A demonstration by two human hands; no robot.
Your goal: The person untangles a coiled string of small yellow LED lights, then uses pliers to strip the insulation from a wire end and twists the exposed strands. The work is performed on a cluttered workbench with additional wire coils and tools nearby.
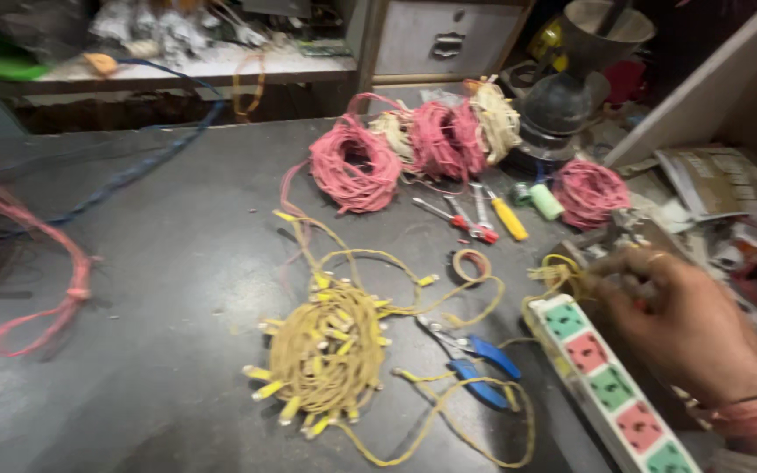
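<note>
Yellow wire (562, 273), a thin strand with small lamps along it, runs from the loose yellow coil (326, 350) in the middle of the dark worktop (151, 289) across to the right hand (689, 324), which sits at the near right over the far end of a white power strip (611, 385) with red and green sockets. Fingers are curled together and appear pinched on the bunched end of the wire just above the strip; motion blur keeps the exact grip uncertain. Left hand not in view. Step in hand, as I judge it: bringing the wire's end to the strip, likely to connect or test it. A next move would call for steady fingertips on the thin leads and enough slack from the coil so nothing drags. Blue-handled pliers (475, 363) lie between coil and strip, touching loops of the yellow strand. A small roll of tape (471, 264) sits just beyond. Farther back, screwdrivers (484, 217) with red and yellow handles lie side by side, near a green tape roll (546, 201). Behind them, pink wire coils (357, 165) and one pale coil (494, 118) are bunched together; another pink coil (589, 193) sits to the right. Containers: a closed grey drawer (444, 39) at the back, contents hidden; a metal funnel-shaped vessel (602, 35), contents not visible.
</note>
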